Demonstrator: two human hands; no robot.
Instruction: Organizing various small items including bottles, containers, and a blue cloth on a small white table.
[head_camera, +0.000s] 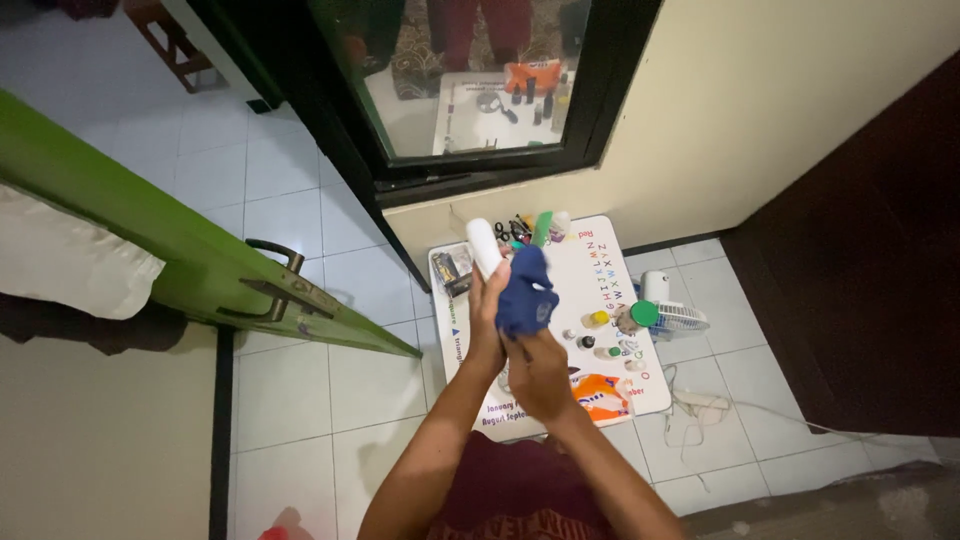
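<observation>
Clutter everywhere on the low white worktop (600, 275): scissors (503, 231) and a green tube (542, 228) along the far edge by the wall, a dark packet (455, 270) at the far left corner, a handful of little bottles (598, 319) in the middle, and an orange pouch (601, 396) at the near right corner. Just off the right edge there's a small white fan (680, 320) on the floor, with a white cord (690, 410) tangled beside it.

Above all that, the left hand (487, 310) is wrapped around a white bottle (485, 247), gripping it low so the rounded top pokes up. The right hand (538, 372) is closed on a blue cloth (527, 290), which is pressed against the bottle's side. Both are held over the worktop's left half, clear of the stuff lying on it.

Room's tight. A green door (150, 230) stands open on the left, its handle (275, 268) sticking out toward the worktop, and a black-framed window (480, 80) sits in the wall right behind. A dark panel (870, 250) closes off the right side. The white tiled floor (290, 210) is most open to the far left, past the door.
</observation>
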